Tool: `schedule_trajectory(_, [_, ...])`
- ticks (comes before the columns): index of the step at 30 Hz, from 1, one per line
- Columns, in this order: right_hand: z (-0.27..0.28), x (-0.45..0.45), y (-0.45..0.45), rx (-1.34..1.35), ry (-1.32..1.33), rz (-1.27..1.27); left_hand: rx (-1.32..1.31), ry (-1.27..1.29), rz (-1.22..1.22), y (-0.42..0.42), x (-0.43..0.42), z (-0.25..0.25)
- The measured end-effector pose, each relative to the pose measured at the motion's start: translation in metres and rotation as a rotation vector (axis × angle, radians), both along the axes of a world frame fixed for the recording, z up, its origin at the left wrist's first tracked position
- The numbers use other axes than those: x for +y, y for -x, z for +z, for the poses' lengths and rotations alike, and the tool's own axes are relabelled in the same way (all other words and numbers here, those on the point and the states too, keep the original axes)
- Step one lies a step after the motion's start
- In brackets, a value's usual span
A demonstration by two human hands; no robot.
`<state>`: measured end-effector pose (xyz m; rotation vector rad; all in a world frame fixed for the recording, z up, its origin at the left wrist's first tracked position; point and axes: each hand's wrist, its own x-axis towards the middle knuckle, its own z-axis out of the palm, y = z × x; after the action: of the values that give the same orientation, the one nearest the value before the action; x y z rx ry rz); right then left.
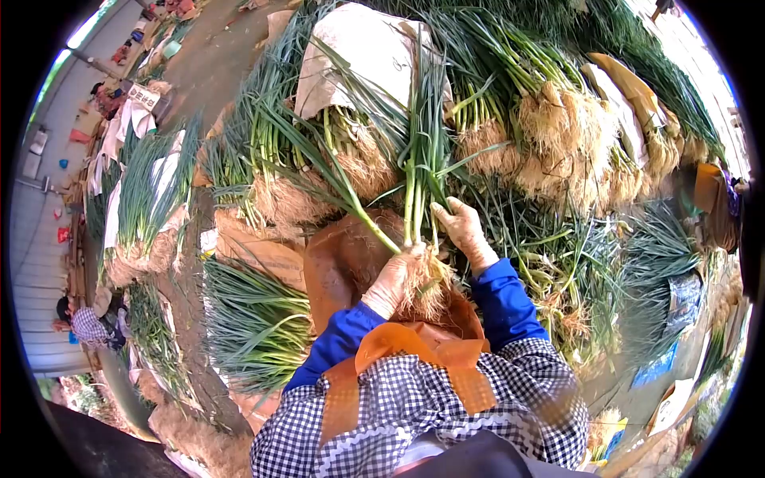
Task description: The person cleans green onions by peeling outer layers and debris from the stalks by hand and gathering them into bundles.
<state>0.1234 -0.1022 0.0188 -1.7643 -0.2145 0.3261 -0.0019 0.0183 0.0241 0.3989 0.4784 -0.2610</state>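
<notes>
Several long green onions (413,179) stand upright over my lap, their pale roots (426,291) hanging at the bottom. My left hand (389,280) is closed round the lower stalks just above the roots, and one stalk leans out to the upper left from it. My right hand (464,229) is at the right side of the bunch, its thumb and fingers pressed together at a stalk or leaf. What lies between those fingertips is too small to make out. An orange-brown apron (335,263) covers my lap beneath the onions.
Rooted onion piles (558,127) lie ahead, with a white sack (362,56) on top. Trimmed onions (255,323) lie at the left, loose leaves (550,263) at the right. A person (92,325) in checked clothing is at the far left. Another onion stack (147,199) stands at the left.
</notes>
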Motion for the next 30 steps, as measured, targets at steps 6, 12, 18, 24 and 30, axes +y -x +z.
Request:
schedule_trajectory(6, [0.042,-0.026,0.035,-0.013,0.146,0.13,0.109,-0.134,0.125,-0.004,-0.018,-0.036])
schedule_trajectory(12, [0.073,-0.147,0.066,0.472,-0.317,0.118,0.207,-0.034,0.076,-0.01,-0.002,-0.002])
schedule_trajectory(18, [0.028,-0.14,0.026,-0.353,0.72,-0.007,0.138,0.002,0.005,-0.012,-0.002,-0.029])
schedule_trajectory(24, [0.001,-0.001,-0.004,0.529,-0.566,0.24,0.073,0.093,-0.029,0.001,0.002,-0.024])
schedule_trajectory(30, [0.003,0.003,0.009,0.491,-0.61,-0.042,0.035,0.139,-0.021,0.004,-0.002,-0.03])
